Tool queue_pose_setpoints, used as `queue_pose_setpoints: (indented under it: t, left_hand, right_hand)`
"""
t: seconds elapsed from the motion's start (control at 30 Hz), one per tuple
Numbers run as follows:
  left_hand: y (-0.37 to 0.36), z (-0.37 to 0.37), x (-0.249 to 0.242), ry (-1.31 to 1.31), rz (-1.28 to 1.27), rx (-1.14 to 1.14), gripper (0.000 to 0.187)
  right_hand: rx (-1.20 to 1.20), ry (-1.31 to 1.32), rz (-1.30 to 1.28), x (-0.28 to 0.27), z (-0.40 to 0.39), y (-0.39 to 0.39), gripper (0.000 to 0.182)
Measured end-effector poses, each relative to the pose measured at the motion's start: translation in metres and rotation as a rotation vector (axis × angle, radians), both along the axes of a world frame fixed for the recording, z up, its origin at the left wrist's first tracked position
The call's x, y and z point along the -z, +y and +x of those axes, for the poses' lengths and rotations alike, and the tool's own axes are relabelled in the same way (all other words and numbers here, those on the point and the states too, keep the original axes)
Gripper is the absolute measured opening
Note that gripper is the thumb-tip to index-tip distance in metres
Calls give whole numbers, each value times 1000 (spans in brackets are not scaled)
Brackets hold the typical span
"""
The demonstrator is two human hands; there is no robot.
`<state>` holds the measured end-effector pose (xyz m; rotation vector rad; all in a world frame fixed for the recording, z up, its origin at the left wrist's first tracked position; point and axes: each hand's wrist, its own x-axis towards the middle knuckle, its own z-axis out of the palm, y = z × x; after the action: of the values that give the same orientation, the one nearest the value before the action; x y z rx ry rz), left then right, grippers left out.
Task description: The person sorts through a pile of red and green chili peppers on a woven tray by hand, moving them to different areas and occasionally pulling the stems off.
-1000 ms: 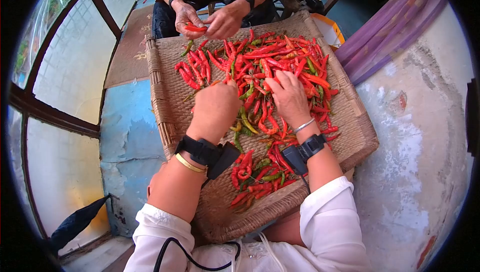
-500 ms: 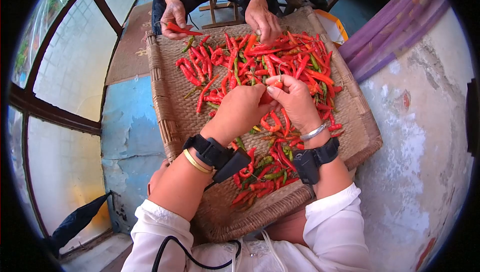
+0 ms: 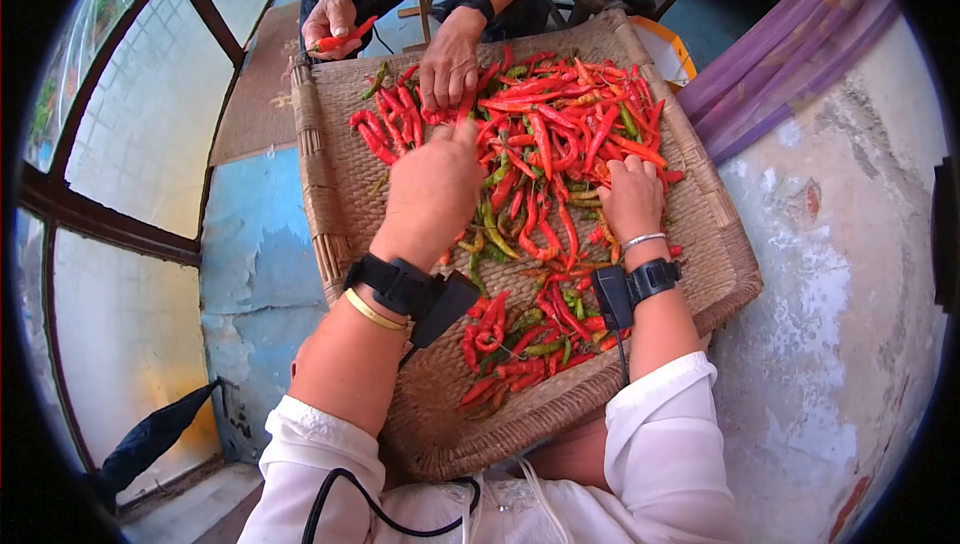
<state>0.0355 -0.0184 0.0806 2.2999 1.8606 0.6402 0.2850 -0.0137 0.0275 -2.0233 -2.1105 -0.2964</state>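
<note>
Chillies (image 3: 540, 154) on woven tray (image 3: 330, 214) — light, thin-skinned, bendy; likely best pinched near stem. Left hand (image 3: 432, 194) curled, grip hidden — can't tell; right hand (image 3: 632, 199) flat on pile.

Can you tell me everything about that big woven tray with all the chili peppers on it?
The woven tray is broad and squarish, plaited from tan, straw-like fibre, with a thick raised rim bound in coils along its left side. It lies roughly flat between two people, its near edge by the wearer's lap. Red chili peppers, with a few green ones, cover its middle and far part; the left strip is bare weave. The left hand and right hand rest down among the peppers, and another person's hand reaches in at the far edge.
</note>
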Motion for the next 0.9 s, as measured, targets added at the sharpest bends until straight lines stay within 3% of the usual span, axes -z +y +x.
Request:
queue_pose_setpoints:
  t: [0.07,0.17,0.23,0.33,0.47,0.53,0.57,0.6,0.7,0.73,0.77,0.83,0.9]
  left_hand:
    - [-3,9,-4,113,-238,188,26]
    - [-5,20,6,138,-281,301,24]
    - [-8,25,5,140,-258,331,25]
    - [-10,27,9,55,-154,394,27]
    - [-14,30,5,-18,-150,437,32]
    - [-16,31,4,-13,-153,434,37]
    - [-18,32,2,-145,-50,431,41]
    - [-20,32,1,-276,54,426,46]
    - [-21,33,-7,-321,91,483,56]
    - [-22,35,-8,-421,121,476,40]
    - [-19,33,-6,-417,127,473,40]
    - [-15,29,-1,-180,-144,515,21]
    - [-11,25,1,-254,-29,452,14]
  right_hand:
    - [41,-42,-38,-1,-1,-1,22]
    - [-3,-18,-9,-14,-4,-4,20]
    - [64,104,-259,-38,-9,-6,21]
    - [-1,117,-280,-57,-10,-13,21]
    - [-42,97,-280,-72,-12,-19,20]
    - [-123,63,-29,-80,-17,-22,20]
    - [-124,63,-29,-86,-22,-25,20]
    - [-163,173,-127,-95,-28,-28,20]
    - [-326,423,-328,-93,-33,-29,19]
    - [-447,559,-440,-91,-34,-28,19]
    - [-454,559,-436,-92,-35,-26,19]
    - [-418,850,-518,-91,-36,-27,18]
    - [-323,1041,-364,-86,-32,-20,17]
